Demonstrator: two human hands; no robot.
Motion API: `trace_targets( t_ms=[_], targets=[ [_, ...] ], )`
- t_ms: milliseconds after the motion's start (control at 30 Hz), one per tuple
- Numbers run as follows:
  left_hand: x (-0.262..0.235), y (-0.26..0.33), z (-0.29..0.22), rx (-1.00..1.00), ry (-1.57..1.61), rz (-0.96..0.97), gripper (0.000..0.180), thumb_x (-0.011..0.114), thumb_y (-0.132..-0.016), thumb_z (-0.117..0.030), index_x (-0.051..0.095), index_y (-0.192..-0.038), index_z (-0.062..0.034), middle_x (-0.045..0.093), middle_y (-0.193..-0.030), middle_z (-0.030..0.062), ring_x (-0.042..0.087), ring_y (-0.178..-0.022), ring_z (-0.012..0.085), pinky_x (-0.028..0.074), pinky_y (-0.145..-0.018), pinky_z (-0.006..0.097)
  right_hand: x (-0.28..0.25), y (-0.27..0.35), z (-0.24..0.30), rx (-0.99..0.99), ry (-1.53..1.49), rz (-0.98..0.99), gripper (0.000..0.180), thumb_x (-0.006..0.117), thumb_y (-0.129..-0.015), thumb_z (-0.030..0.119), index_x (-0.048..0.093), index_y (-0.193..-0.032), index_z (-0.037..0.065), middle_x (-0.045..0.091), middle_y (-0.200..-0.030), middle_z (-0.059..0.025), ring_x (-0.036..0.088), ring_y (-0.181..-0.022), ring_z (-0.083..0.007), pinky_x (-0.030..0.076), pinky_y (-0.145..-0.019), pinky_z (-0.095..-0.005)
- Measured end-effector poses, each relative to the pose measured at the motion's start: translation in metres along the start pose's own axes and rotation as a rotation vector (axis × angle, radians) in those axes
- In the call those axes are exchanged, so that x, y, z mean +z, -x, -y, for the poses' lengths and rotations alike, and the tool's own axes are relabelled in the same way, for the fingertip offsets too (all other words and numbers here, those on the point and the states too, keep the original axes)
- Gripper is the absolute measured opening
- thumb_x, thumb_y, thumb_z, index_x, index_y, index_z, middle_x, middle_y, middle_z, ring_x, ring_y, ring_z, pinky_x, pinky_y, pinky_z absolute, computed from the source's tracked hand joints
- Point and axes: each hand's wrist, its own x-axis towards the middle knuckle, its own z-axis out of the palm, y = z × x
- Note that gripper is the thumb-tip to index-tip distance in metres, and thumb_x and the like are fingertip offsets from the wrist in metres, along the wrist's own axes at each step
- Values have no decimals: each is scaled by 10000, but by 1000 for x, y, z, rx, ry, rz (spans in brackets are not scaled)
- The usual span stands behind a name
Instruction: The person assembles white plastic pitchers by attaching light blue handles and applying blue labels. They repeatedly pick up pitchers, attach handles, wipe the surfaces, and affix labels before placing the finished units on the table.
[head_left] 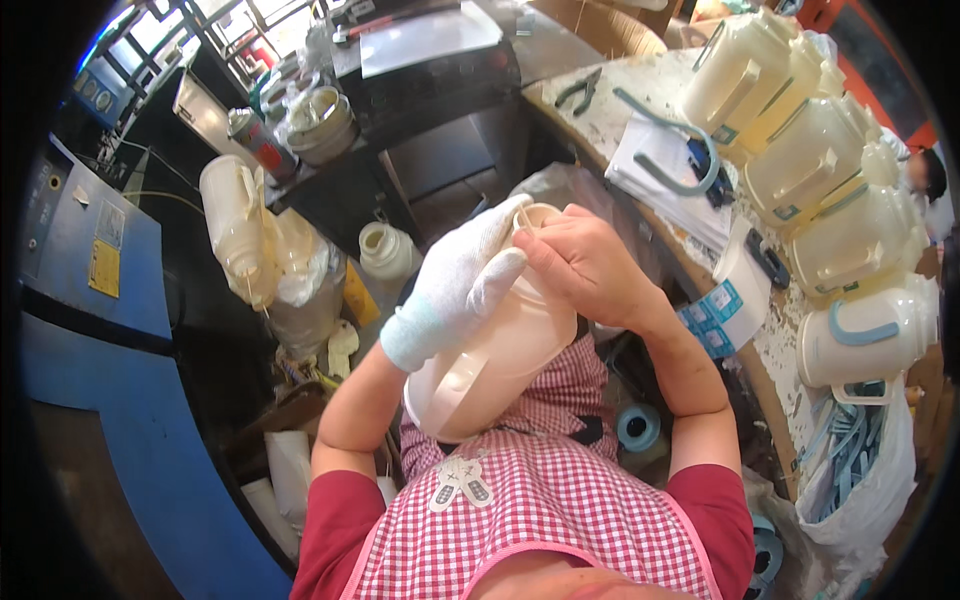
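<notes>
A cream plastic jug (pixel 505 365) with a side handle lies tilted across my lap, its mouth pointing away from me. Wrapped around its neck is my left hand (pixel 462 262), in a pale knitted glove with a light blue cuff. My right hand (pixel 590 262), bare, is closed at the jug's rim, thumb and fingers pinched together there. Between the two hands a thin cream edge (pixel 533 212) curves around the mouth; whether it is the rim or a loose strip, I cannot tell.
Several similar jugs (pixel 805 180) line the worktable (pixel 640 75) on the right, near pliers (pixel 578 93) and a curved grey-blue strip (pixel 660 165). A plastic bag (pixel 860 480) of such strips hangs lower right. On the left stand a blue machine (pixel 110 330) and another jug (pixel 235 215).
</notes>
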Motion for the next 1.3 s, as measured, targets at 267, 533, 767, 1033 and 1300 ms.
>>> trace_targets(
  t_ms=[267, 533, 767, 1033, 1300],
  targets=[
    [-74, -12, -36, -138, 21, 323, 748, 900, -763, -360, 638, -1348, 26, 573, -1369, 134, 579, -1278, 285, 442, -1113, 399, -200, -185, -158, 102, 672, -986, 473, 551, -1069, 446, 708, -1016, 3, 741, -990, -185, 723, -935, -335, 545, -816, -472],
    [-157, 79, -18, -55, 101, -721, 1002, 722, -776, -572, 450, -1503, 61, 462, -1551, 248, 484, -1418, 348, 399, -1185, 451, 37, -73, -182, 446, -156, -110, 250, 612, -1047, 216, 724, -1127, 8, 767, -987, -123, 740, -911, -221, 573, -845, -351],
    [-168, 146, 4, -378, -210, -947, 1013, 750, -795, -482, 397, -1539, 107, 503, -1508, 258, 509, -1392, 363, 389, -1190, 491, 162, 133, -350, 839, 367, -264, 267, 576, -926, 31, 733, -1143, 24, 700, -1160, -228, 667, -1103, -427, 522, -982, -494],
    [-132, 150, 85, -613, -478, -694, 826, 833, -699, -81, 517, -1458, 5, 556, -1456, 151, 540, -1349, 290, 384, -1183, 413, 191, 98, -432, 864, 542, 133, 193, 732, -898, 228, 799, -1030, 104, 709, -1077, -183, 688, -1017, -384, 551, -929, -476],
    [-123, 129, 84, -398, -425, -515, 789, 826, -770, -146, 495, -1466, 20, 545, -1471, 173, 517, -1378, 318, 360, -1202, 446, 160, 116, -336, 928, -30, -378, 231, 764, -854, 259, 727, -937, 47, 729, -914, -87, 701, -894, -206, 539, -812, -380]
  ],
)
